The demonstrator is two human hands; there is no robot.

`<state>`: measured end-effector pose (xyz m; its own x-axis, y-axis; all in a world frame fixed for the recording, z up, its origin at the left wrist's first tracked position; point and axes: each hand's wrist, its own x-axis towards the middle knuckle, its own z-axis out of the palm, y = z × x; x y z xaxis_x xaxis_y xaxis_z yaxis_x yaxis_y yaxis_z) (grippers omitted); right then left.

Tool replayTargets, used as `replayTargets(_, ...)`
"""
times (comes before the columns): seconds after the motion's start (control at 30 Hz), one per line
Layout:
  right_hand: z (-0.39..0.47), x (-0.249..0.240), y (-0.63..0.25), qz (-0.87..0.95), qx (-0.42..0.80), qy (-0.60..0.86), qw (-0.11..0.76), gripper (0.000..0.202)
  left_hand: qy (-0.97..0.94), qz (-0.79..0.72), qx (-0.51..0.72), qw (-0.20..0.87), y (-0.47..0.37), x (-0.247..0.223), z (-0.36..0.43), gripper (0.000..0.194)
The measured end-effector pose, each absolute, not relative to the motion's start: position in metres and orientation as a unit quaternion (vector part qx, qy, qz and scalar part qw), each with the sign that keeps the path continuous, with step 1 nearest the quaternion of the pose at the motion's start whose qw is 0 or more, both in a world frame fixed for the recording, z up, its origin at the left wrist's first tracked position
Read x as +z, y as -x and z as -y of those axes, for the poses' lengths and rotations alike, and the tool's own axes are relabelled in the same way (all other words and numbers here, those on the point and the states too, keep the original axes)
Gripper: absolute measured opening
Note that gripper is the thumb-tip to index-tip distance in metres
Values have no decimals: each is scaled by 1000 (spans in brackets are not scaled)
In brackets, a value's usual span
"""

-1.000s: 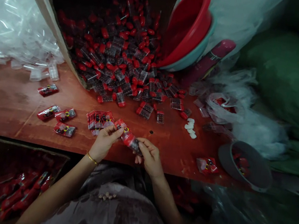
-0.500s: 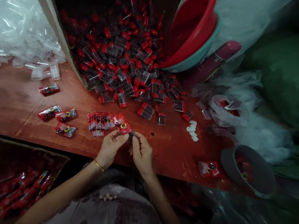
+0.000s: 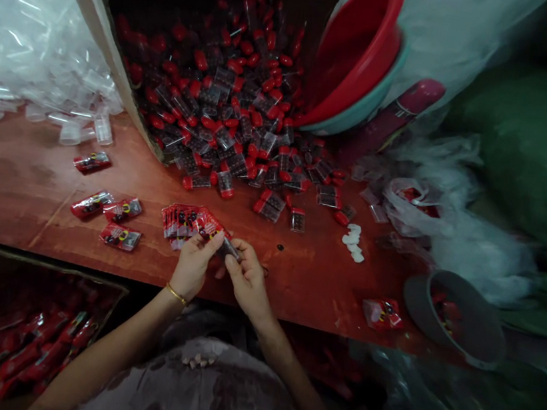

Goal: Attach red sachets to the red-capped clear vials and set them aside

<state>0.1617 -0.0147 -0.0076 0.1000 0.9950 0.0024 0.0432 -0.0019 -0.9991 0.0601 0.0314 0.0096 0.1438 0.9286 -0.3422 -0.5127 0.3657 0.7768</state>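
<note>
My left hand (image 3: 194,263) is closed on a small red printed packet (image 3: 210,225), its thumb pressed on top. My right hand (image 3: 247,275) grips the other end, where a dark, see-through piece shows between the fingertips; whether that piece lies inside the packet I cannot tell. Just left of the hands is a fanned row of flat red packets (image 3: 178,221) on the reddish-brown table (image 3: 314,277). Several filled red packets (image 3: 119,236) lie farther left. Behind the hands, small clear containers with red caps (image 3: 226,182) spill from a cardboard box (image 3: 113,76) on its side.
Clear plastic cups (image 3: 71,131) are heaped at the left. A red basin (image 3: 364,55) leans in a teal one beside a magenta spray can (image 3: 395,120). White pieces (image 3: 353,242), a filled packet (image 3: 383,313) and a grey bowl (image 3: 486,327) sit at right. Below left, a box holds red packets (image 3: 35,352).
Both hands have shifted slightly left, with the packet drawn in closer between them. My right hand has turned, and its fingers now press at the packet's end.
</note>
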Motion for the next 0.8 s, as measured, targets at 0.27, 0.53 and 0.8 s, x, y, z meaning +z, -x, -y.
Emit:
replayTargets(0.27, -3, -8, -146, 443, 494, 540, 518, 19, -228, -411, 486, 737, -48, 8, -32, 33)
replayTargets(0.53, -51, -13, -178, 622, 130, 666, 390, 28, -124, -473, 562, 666, 14, 15, -75, 20)
replayTargets(0.8, -45, -50, -238, 637, -35, 742, 206, 35, -240, -532, 603, 544, 40, 9, -95, 38)
